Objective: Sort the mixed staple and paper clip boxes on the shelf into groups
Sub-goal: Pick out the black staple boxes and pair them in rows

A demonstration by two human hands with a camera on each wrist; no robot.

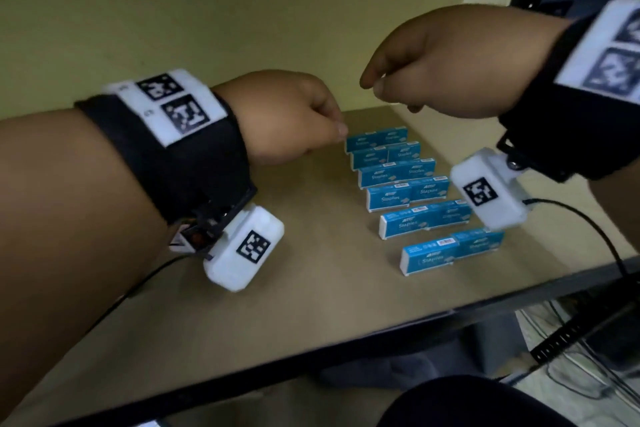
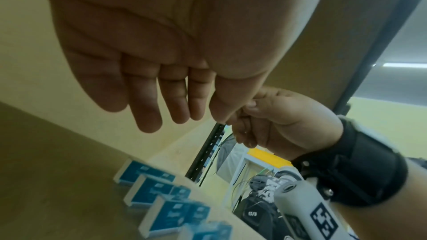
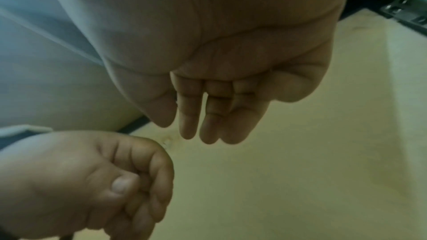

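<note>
Blue cardboard staple boxes [image 1: 412, 191] stand in paired rows on the tan wooden shelf [image 1: 311, 253]; the left hand [image 1: 287, 114] hovers just beside the rearmost row, fingers loosely curled, holding nothing; the right hand [image 1: 446, 59] hangs above the boxes, likewise relaxed and holding nothing.

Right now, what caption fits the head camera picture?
Two empty hands, left hand and right hand, above blue staple boxes.

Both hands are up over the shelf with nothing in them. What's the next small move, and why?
Probably lower the left hand to the far end of the staple boxes and check the rows are complete. Only blue staple boxes show, already in paired rows; no paper clip boxes are visible, and the right hand holds nothing either.
</note>
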